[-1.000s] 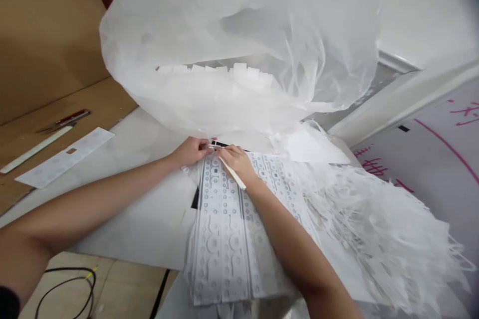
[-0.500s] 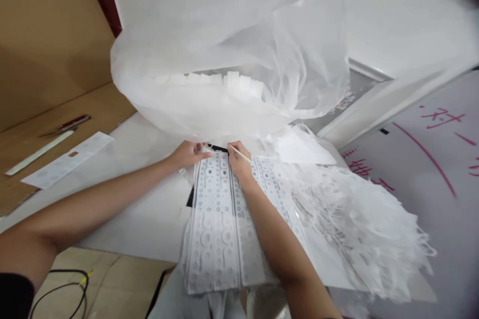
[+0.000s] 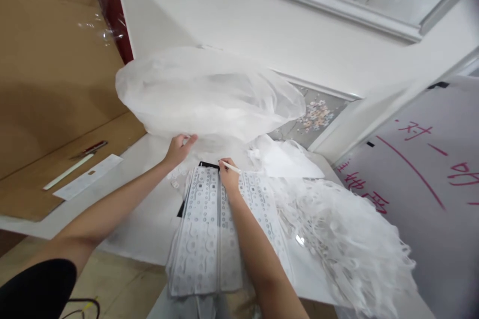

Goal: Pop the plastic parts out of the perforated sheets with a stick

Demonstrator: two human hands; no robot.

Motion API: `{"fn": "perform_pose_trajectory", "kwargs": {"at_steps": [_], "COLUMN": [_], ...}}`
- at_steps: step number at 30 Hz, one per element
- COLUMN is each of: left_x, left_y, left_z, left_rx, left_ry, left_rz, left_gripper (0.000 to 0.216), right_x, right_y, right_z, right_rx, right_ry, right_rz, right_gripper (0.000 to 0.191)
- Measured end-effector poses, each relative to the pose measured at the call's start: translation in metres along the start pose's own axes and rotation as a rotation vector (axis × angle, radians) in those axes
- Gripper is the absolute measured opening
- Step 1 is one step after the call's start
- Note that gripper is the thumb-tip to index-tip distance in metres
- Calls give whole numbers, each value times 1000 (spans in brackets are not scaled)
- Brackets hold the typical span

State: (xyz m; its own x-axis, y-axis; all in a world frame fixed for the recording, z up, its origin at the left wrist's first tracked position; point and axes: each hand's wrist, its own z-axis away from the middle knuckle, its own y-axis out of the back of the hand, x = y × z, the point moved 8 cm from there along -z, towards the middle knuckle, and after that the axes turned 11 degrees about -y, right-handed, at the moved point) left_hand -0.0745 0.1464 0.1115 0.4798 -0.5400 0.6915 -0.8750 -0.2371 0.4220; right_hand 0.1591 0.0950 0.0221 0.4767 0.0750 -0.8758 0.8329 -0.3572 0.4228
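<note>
My right hand (image 3: pixel 229 175) is closed around a slim white pen-like tool (image 3: pixel 234 167) with a dark tip. It rests at the top of the printed sheets (image 3: pixel 200 239), translucent white strips covered in small grey circles and curves. A black piece (image 3: pixel 209 164) shows at their top edge, beside the tool's tip. Farther up and to the left, my left hand (image 3: pixel 180 150) is raised near the clear plastic bag (image 3: pixel 209 104). Its thumb and forefinger are pinched, with a small pale piece between them that I cannot make out well. Small clear scraps (image 3: pixel 175 179) lie below it.
A heap of white stringy strips (image 3: pixel 348 239) spreads at the right, below a white sheet (image 3: pixel 295 159). On the left are a perforated white strip (image 3: pixel 90 177), a pale green ruler-like strip (image 3: pixel 69 172) and a red cutter (image 3: pixel 93 147). A cardboard box (image 3: pixel 56 60) borders that side.
My left hand has lifted from the top of the sheets and moved up and left toward the bag. My right hand stays at the sheets' top edge with the tool. The view has tilted upward.
</note>
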Motion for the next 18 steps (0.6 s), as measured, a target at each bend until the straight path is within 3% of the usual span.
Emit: {"fn": "perform_pose_trajectory", "kwargs": {"at_steps": [4, 8, 18], "left_x": [10, 2, -42], "left_y": [0, -5, -32], "left_z": [-56, -105, -160], "left_rx": [26, -7, -104], "left_ry": [21, 99, 289], "left_rz": [29, -39, -285], "left_gripper": [59, 61, 48], "right_x": [3, 8, 17], "right_y": [-1, -1, -4], "right_z": [-1, -3, -8], "right_rx": [-8, -5, -12], "right_ry": [-21, -60, -104], "right_rz": [-40, -65, -153], "right_gripper": [30, 29, 27]}}
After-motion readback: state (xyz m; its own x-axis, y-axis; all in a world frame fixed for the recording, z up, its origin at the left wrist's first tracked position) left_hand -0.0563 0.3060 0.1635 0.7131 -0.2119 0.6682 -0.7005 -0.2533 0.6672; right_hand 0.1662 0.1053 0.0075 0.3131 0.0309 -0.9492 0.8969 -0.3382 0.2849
